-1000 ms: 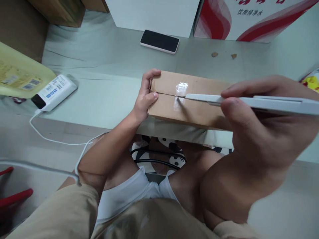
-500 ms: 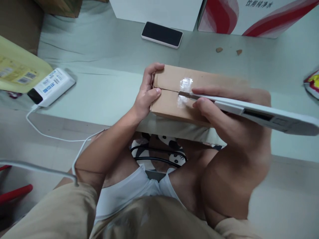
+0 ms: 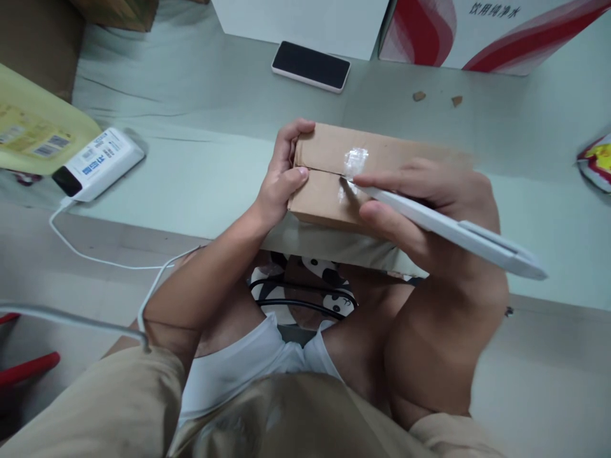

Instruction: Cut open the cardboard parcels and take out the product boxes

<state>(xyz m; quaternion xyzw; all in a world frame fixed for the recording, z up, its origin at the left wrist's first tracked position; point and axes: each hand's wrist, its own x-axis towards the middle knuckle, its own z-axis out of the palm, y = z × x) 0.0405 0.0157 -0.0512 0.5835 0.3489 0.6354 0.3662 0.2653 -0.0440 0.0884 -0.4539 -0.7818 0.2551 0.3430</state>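
A small brown cardboard box (image 3: 327, 147) lies on the table in front of me, with a patch of clear tape (image 3: 356, 163) across its top seam. My left hand (image 3: 285, 175) grips the box's left end, thumb on top and fingers round the far side. In my right hand (image 3: 429, 216) is a white-handled utility knife (image 3: 443, 230). Its dark blade points left, and the tip meets the seam at the tape. The right hand covers much of the box's right part.
Beyond the box lie a phone (image 3: 311, 66) and two small brown scraps (image 3: 419, 96). White and red-white cartons (image 3: 453, 35) stand at the back. A yellow jug (image 3: 42, 127) and a white power bank (image 3: 99, 164) with a cable are at left, a colourful packet (image 3: 596, 162) at right.
My right hand has shifted a little left and turned the utility knife, so its handle now slopes more and shows its edge. The left hand and box stay put.
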